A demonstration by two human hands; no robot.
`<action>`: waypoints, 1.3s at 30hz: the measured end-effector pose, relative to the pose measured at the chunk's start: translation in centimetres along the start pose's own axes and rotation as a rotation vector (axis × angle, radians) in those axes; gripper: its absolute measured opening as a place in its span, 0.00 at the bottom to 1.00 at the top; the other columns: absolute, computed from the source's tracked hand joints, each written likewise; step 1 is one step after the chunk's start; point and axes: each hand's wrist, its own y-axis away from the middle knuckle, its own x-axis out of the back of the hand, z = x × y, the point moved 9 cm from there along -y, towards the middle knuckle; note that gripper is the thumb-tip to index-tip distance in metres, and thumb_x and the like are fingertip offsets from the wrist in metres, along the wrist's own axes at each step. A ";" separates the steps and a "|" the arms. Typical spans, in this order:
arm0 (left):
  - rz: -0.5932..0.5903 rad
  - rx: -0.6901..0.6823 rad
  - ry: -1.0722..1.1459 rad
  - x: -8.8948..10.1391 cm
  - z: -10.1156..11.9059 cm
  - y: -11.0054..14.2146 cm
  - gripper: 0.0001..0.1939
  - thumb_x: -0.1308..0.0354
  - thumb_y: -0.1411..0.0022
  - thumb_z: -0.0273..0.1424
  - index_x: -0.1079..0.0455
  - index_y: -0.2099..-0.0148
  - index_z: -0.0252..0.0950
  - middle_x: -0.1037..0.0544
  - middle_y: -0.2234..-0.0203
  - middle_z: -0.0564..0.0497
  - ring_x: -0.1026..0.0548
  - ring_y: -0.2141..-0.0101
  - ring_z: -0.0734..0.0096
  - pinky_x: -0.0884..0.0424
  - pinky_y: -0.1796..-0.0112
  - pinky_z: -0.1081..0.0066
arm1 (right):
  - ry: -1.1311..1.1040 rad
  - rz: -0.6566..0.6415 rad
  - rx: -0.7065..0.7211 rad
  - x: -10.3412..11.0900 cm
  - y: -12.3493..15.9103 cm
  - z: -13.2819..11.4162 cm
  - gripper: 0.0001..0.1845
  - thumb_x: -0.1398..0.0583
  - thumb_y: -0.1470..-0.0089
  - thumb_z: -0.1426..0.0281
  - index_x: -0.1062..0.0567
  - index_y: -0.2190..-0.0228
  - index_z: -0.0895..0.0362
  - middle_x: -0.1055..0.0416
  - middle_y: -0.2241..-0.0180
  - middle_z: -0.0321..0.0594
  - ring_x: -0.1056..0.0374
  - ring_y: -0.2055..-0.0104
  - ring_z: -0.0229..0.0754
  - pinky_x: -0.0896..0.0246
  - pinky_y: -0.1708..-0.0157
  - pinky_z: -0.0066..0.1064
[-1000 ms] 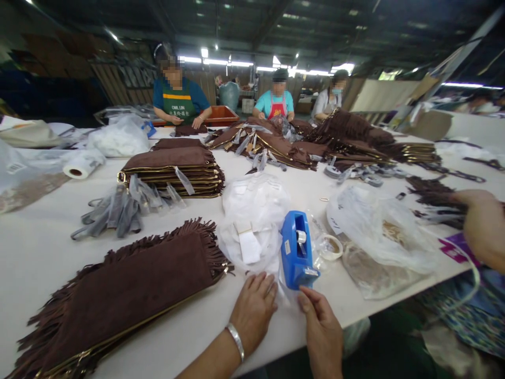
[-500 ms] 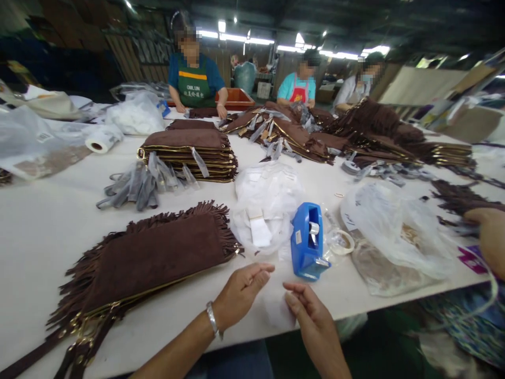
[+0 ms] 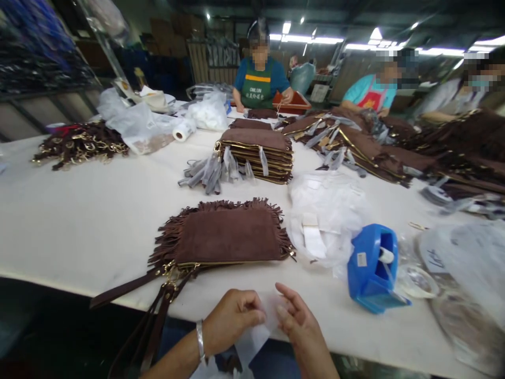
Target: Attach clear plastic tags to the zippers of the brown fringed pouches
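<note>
My left hand (image 3: 232,318), with a silver bracelet on the wrist, pinches a thin translucent plastic sheet (image 3: 256,331) at the table's near edge. My right hand (image 3: 298,323) grips the same sheet from the right, fingers curled. Just beyond my hands lies a brown fringed suede bag (image 3: 226,237) with a gold zipper; its strap hangs over the edge. A blue tape dispenser (image 3: 373,268) stands to the right of my hands.
A stack of brown bags (image 3: 256,152) sits mid-table, with a heap of clear plastic bags (image 3: 325,216) to its right. More fringed bags (image 3: 394,152) lie at the far right. Three people work at the table's far side. A tape roll (image 3: 418,281) lies by the dispenser.
The view has swung left. Both hands have come toward the near edge and closed on the plastic sheet, away from the dispenser.
</note>
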 end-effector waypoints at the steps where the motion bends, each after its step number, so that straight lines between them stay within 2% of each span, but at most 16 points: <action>1: 0.009 -0.006 -0.013 0.6 -0.2 0.5 0.05 0.42 0.49 0.29 0.30 0.73 0.32 0.34 0.81 0.57 0.39 0.77 0.75 0.46 0.74 0.73 | 0.030 0.009 0.002 -0.6 0.1 0.2 0.31 0.31 0.62 0.56 0.28 0.56 0.54 0.27 0.68 0.39 0.33 0.69 0.41 0.39 0.70 0.30; 5: 0.086 0.019 0.057 3.0 -2.0 2.4 0.05 0.41 0.50 0.29 0.29 0.73 0.32 0.33 0.81 0.56 0.39 0.77 0.75 0.46 0.74 0.74 | 0.175 0.017 0.021 -2.6 -0.3 0.4 0.26 0.30 0.63 0.59 0.26 0.62 0.56 0.30 0.75 0.35 0.36 0.73 0.39 0.41 0.71 0.28; 8: 0.118 0.058 0.230 4.3 -3.5 3.8 0.09 0.35 0.56 0.30 0.30 0.73 0.32 0.30 0.80 0.55 0.37 0.76 0.74 0.44 0.73 0.74 | 0.254 -0.031 0.009 -4.3 -0.8 0.9 0.24 0.31 0.62 0.59 0.27 0.63 0.56 0.33 0.78 0.32 0.38 0.74 0.37 0.43 0.72 0.27; 10: 0.171 0.071 0.265 5.3 -4.2 4.9 0.11 0.33 0.60 0.31 0.31 0.75 0.32 0.32 0.82 0.56 0.38 0.77 0.75 0.45 0.74 0.74 | 0.303 -0.072 0.000 -5.8 -0.8 1.5 0.23 0.31 0.61 0.60 0.27 0.63 0.56 0.34 0.79 0.31 0.39 0.75 0.37 0.44 0.73 0.26; 14: 0.309 0.063 0.113 8.1 -5.2 7.8 0.14 0.38 0.51 0.37 0.34 0.79 0.34 0.36 0.85 0.58 0.40 0.79 0.75 0.47 0.76 0.73 | 0.418 -0.146 -0.004 -9.2 -0.2 3.0 0.23 0.32 0.60 0.60 0.28 0.62 0.56 0.35 0.78 0.31 0.39 0.74 0.37 0.44 0.74 0.27; 18: 0.305 0.057 0.011 10.0 -6.2 10.8 0.19 0.45 0.43 0.42 0.33 0.79 0.34 0.34 0.83 0.57 0.38 0.77 0.73 0.46 0.74 0.73 | 0.496 -0.199 0.031 -12.9 1.0 4.6 0.19 0.34 0.58 0.62 0.28 0.62 0.56 0.35 0.79 0.30 0.39 0.75 0.37 0.44 0.75 0.26; 20: 0.284 0.085 0.116 10.5 -7.1 11.7 0.20 0.44 0.43 0.45 0.31 0.75 0.33 0.31 0.81 0.55 0.36 0.76 0.72 0.44 0.73 0.73 | 0.492 -0.228 0.028 -14.7 1.6 5.5 0.18 0.35 0.57 0.63 0.28 0.62 0.55 0.34 0.80 0.30 0.37 0.77 0.37 0.42 0.75 0.27; 23: 0.248 0.074 0.403 10.8 -7.9 12.0 0.21 0.38 0.50 0.47 0.30 0.67 0.31 0.25 0.74 0.50 0.30 0.72 0.69 0.40 0.70 0.72 | 0.478 -0.298 -0.017 -16.9 2.2 6.8 0.18 0.36 0.55 0.62 0.29 0.62 0.55 0.34 0.80 0.29 0.35 0.79 0.39 0.39 0.77 0.28; 25: 0.260 0.059 0.527 11.0 -8.5 11.8 0.23 0.34 0.54 0.47 0.32 0.67 0.31 0.23 0.75 0.47 0.29 0.73 0.68 0.40 0.70 0.71 | 0.514 -0.312 -0.013 -17.7 2.1 7.1 0.18 0.36 0.55 0.62 0.30 0.61 0.55 0.34 0.80 0.29 0.34 0.79 0.39 0.39 0.78 0.28; 27: 0.315 0.063 0.561 11.7 -9.2 11.9 0.22 0.34 0.54 0.46 0.33 0.70 0.32 0.23 0.78 0.47 0.30 0.76 0.70 0.41 0.72 0.72 | 0.580 -0.310 0.011 -18.1 1.7 7.1 0.18 0.35 0.55 0.63 0.30 0.62 0.55 0.35 0.81 0.28 0.35 0.78 0.38 0.39 0.76 0.27; 30: 0.449 0.042 0.482 13.4 -9.8 12.6 0.20 0.35 0.52 0.45 0.32 0.73 0.32 0.23 0.79 0.48 0.33 0.78 0.73 0.44 0.74 0.73 | 0.602 -0.316 0.008 -18.4 0.5 7.4 0.17 0.37 0.51 0.59 0.30 0.62 0.56 0.33 0.79 0.30 0.35 0.76 0.38 0.39 0.77 0.26; 33: 0.537 0.042 0.370 14.8 -9.8 13.9 0.17 0.37 0.50 0.43 0.29 0.73 0.31 0.23 0.78 0.50 0.34 0.78 0.74 0.45 0.74 0.73 | 0.565 -0.340 -0.039 -19.2 -0.9 8.3 0.20 0.42 0.48 0.53 0.31 0.62 0.56 0.28 0.73 0.37 0.33 0.77 0.39 0.41 0.83 0.26; 35: 0.564 0.057 0.346 15.4 -9.7 14.7 0.16 0.37 0.49 0.42 0.28 0.72 0.31 0.23 0.78 0.50 0.34 0.77 0.74 0.44 0.74 0.73 | 0.564 -0.351 -0.078 -20.1 -1.6 9.0 0.21 0.42 0.49 0.51 0.31 0.65 0.56 0.27 0.73 0.38 0.34 0.81 0.37 0.43 0.86 0.26; 39: 0.616 0.057 0.307 16.4 -9.6 15.8 0.17 0.37 0.50 0.43 0.27 0.73 0.31 0.23 0.78 0.50 0.32 0.75 0.71 0.42 0.72 0.72 | 0.471 -0.291 -0.177 -21.1 -2.3 9.9 0.22 0.37 0.55 0.51 0.32 0.74 0.57 0.29 0.79 0.35 0.38 0.85 0.34 0.44 0.88 0.24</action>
